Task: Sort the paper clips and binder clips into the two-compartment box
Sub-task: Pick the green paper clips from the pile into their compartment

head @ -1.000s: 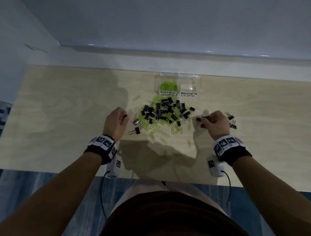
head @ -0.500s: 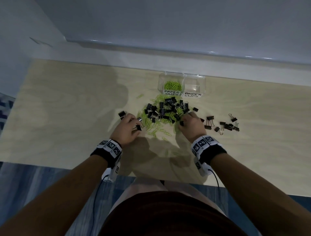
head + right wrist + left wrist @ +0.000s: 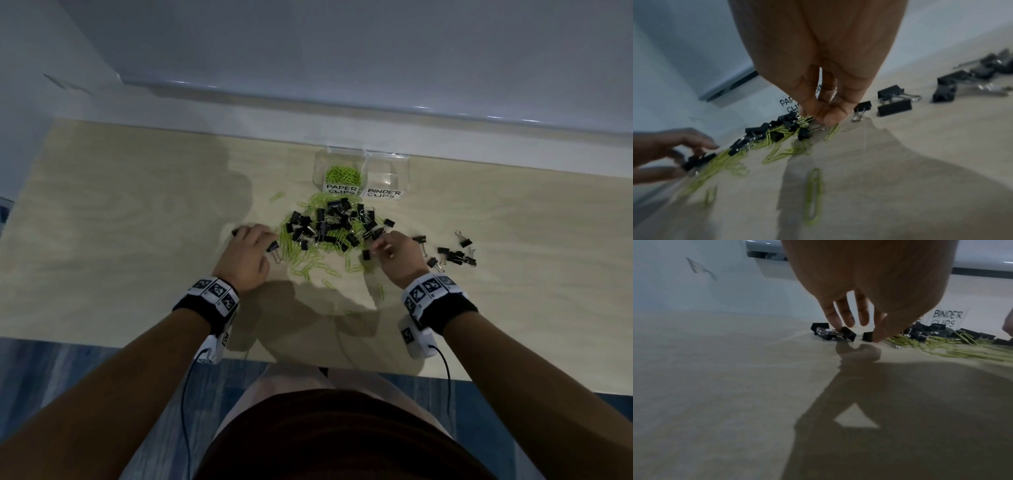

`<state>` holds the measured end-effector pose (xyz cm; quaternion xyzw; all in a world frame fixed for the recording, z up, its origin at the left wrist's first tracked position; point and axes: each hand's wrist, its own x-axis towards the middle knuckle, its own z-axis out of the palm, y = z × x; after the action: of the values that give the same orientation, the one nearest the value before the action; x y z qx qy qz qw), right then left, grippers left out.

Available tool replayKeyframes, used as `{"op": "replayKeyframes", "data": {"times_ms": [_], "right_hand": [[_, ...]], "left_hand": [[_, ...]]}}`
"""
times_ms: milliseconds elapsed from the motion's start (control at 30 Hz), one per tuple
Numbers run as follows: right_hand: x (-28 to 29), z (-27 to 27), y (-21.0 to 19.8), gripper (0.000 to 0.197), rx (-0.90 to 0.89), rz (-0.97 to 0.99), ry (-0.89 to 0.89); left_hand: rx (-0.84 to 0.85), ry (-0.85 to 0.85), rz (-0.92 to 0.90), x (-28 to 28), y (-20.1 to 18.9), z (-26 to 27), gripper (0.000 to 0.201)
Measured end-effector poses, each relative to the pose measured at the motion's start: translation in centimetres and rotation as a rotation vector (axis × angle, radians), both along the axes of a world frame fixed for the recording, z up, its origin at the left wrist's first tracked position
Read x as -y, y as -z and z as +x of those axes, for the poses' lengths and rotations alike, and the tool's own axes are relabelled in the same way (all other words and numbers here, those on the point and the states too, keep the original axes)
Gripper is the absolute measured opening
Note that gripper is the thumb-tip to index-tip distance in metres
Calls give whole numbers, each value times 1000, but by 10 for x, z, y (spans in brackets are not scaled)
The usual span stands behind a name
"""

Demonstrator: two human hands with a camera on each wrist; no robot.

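At pile (image 3: 329, 229) edges, L hand (image 3: 245, 255) fingers spread on binder clips (image 3: 833, 334); R hand (image 3: 399, 255) fingers pinched, contents unclear.

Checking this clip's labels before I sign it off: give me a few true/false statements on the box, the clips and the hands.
1. The PAPER CLIPS compartment holds green paper clips. True.
2. The BINDER CLIPS compartment is full of black clips. False: no clips show in it.
3. A group of binder clips lies on the table to the right of the mixed pile. True.
4. The left hand is inside the box. False: it is at the pile's left edge, fingers at binder clips.
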<state>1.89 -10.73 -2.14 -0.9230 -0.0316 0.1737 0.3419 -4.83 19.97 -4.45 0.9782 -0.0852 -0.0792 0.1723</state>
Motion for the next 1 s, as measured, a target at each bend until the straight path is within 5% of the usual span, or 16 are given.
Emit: {"op": "replayKeyframes", "data": {"times_ms": [233, 433, 567, 733, 833, 1000], "right_hand": [[-8, 0, 3, 25, 82, -255, -380], [-5, -2, 10, 16, 171, -217, -365], [13, 0, 4, 11, 266, -126, -190], [48, 12, 4, 9, 307, -222, 21], [47, 16, 1, 19, 267, -308, -20], [3, 19, -8, 25, 283, -250, -312]], "left_hand": [[35, 123, 51, 0, 0, 8, 29], [-9, -53, -6, -21, -8, 4, 25], [82, -207, 128, -24, -9, 5, 30], [68, -75, 15, 20, -14, 24, 27], [-11, 26, 6, 45, -10, 30, 30], [-82, -49, 15, 55, -5, 34, 34]]}}
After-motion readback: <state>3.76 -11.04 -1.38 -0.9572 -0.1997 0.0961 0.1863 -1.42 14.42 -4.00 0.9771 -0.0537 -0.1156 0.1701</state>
